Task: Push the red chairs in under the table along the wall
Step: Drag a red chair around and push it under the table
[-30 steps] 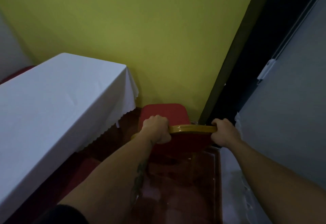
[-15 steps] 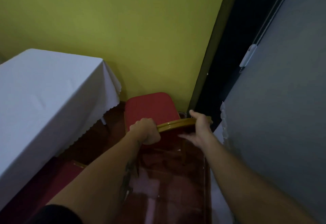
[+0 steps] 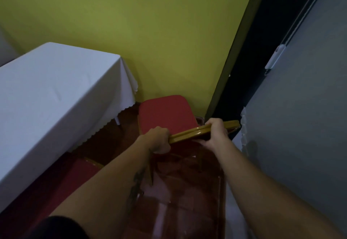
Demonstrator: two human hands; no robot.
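Both hands clamp the gold top rail (image 3: 199,132) of the red chair (image 3: 165,114), likely to steer it by its backrest: the left hand (image 3: 159,140) fists the rail's left end, the right hand (image 3: 216,133) wraps it further along. The seat lies just beyond the knuckles, against the yellow wall (image 3: 150,32). The white-clothed table (image 3: 56,88) stands off to the left hand's side, the chair not yet under it

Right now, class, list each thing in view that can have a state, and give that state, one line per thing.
Red chair: standing by the yellow wall, seat uncovered, not under a table.
Chair back rail: gripped at both ends.
Left hand: closed on the rail.
Right hand: closed on the rail.
Table: covered with a white cloth.
Second red chair: partly under the table.
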